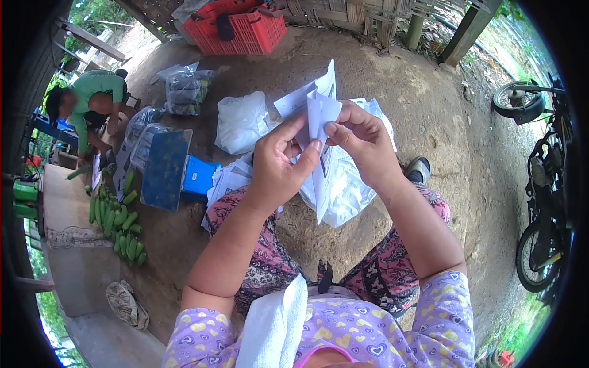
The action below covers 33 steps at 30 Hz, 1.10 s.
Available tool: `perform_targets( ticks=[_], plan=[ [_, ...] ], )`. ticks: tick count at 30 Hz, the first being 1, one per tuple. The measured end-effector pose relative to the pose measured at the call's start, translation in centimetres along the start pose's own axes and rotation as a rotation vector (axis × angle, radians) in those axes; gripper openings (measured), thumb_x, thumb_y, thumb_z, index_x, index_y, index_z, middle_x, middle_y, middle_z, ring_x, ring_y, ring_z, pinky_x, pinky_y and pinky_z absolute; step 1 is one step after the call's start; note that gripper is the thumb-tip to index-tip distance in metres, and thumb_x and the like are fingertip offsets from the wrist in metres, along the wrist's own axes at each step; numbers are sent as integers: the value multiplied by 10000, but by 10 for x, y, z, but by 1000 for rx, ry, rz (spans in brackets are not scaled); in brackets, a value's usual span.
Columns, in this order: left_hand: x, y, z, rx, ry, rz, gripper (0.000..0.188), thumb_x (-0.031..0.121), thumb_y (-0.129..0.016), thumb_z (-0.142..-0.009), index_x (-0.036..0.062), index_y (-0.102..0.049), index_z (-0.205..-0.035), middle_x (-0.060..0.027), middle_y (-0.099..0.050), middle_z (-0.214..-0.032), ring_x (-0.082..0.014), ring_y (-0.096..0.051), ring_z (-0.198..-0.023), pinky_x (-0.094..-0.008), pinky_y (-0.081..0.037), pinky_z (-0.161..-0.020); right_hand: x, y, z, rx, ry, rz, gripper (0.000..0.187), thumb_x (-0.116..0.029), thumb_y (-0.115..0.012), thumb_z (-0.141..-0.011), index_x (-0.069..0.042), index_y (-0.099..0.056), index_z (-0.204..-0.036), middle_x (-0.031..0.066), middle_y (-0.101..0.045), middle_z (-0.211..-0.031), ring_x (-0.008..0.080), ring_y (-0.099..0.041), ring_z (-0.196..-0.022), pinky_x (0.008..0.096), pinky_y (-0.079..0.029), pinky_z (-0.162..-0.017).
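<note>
Between my hands, above my lap, is a folded sheet of printed white paper [324, 113], its layers bent over one another and one corner pointing down. My left hand [284, 156] pinches its left side between thumb and fingers. Opposite it, my right hand [363, 140] grips the right edge, thumb pressed on the fold. Below the paper, a clear plastic bag [343, 193] lies on the ground between my knees, partly hidden by my hands. More printed sheets [230, 179] lie by my left knee, and others show behind my right hand.
A white plastic bag [242, 122] and a blue scale [199, 176] with a flat plate [165, 168] stand to the left. Beyond are green bananas [119, 224], packed clear bags [186, 91] and a crouching person [95, 104]. A red crate [236, 30] stands far back; a motorcycle [543, 178] stands right.
</note>
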<state>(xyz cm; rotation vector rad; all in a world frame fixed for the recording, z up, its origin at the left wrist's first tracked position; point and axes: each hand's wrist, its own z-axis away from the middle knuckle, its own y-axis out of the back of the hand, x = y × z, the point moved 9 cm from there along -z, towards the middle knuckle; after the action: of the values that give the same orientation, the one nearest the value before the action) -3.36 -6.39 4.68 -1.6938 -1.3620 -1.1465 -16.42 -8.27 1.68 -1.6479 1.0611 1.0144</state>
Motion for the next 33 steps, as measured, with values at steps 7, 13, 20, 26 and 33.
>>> perform_targets(
  ticks=[7, 13, 20, 26, 33],
  plan=[
    [-26, 42, -1, 150, 177, -226, 199, 48, -522, -921, -61, -618, -1056, -76, -657, -967, -94, -594, -871, -253, -469, -789, 0, 7, -8, 26, -65, 11, 35, -40, -605, -852, -19, -579, -861, -7, -602, -796, 97, -568, -769, 248, -468, -731],
    [-16, 95, -9, 347, 106, -229, 207, 70, -511, -905, -55, -630, -1020, -52, -656, -900, -74, -565, -799, -241, -457, -735, -19, 119, -21, 422, -127, 227, 94, -162, -564, -869, -82, -584, -916, 14, -625, -856, 130, -603, -772, 290, -497, -745],
    [-11, 112, -6, 374, 29, -208, 222, 60, -498, -892, -64, -625, -1026, -59, -657, -913, -88, -568, -832, -251, -457, -769, -15, 212, -21, 596, -190, 577, 194, -168, -529, -900, -40, -620, -1015, 15, -636, -897, 112, -599, -758, 278, -507, -701],
    [-18, 93, -5, 348, 73, -131, 225, 65, -503, -901, -73, -632, -1023, -57, -658, -927, -84, -574, -841, -251, -459, -778, -28, 216, -16, 637, 49, 708, 157, -91, -588, -849, -37, -616, -993, 38, -661, -865, 120, -604, -702, 270, -502, -637],
    [-34, 51, -4, 278, 130, -79, 209, 94, -522, -922, -64, -639, -993, -27, -649, -848, -54, -551, -757, -217, -444, -682, -38, 49, -15, 249, 325, 715, 149, 43, -546, -824, -39, -638, -908, 96, -683, -862, 182, -653, -657, 314, -511, -592]
  ],
)
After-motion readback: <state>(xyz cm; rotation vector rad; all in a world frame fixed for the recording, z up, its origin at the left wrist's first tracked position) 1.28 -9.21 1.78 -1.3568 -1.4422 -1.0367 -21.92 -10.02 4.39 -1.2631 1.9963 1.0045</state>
